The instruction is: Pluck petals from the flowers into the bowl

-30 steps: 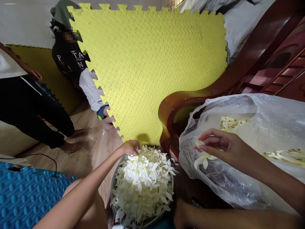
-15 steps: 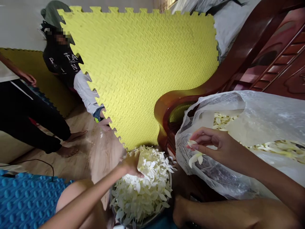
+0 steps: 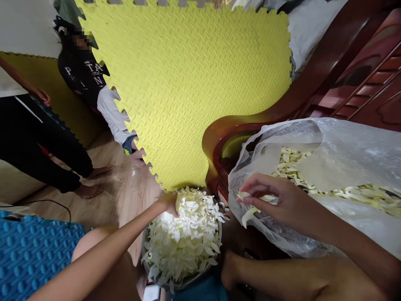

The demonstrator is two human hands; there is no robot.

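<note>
At the far left side of a heap of white flowers, my left hand reaches in, its fingers mostly hidden among the petals. The heap fills a round metal basin between my legs. Over the near edge of a clear plastic bag, my right hand is closed in a pinch on a white flower, whose pale petals stick out past the fingertips. Inside the bag, behind that hand, lie many loose cream-coloured petals.
A large yellow foam mat stands upright ahead. Beside it curves the arm of a dark wooden bench. A blue bumpy mat lies at lower left. Two people are at left, one in black trousers. A dark cable crosses the floor.
My left hand has sunk deeper into the far left of the heap, hiding its fingers. My right hand, still pinching the flower, has shifted slightly left and down. The view has tilted a little.
</note>
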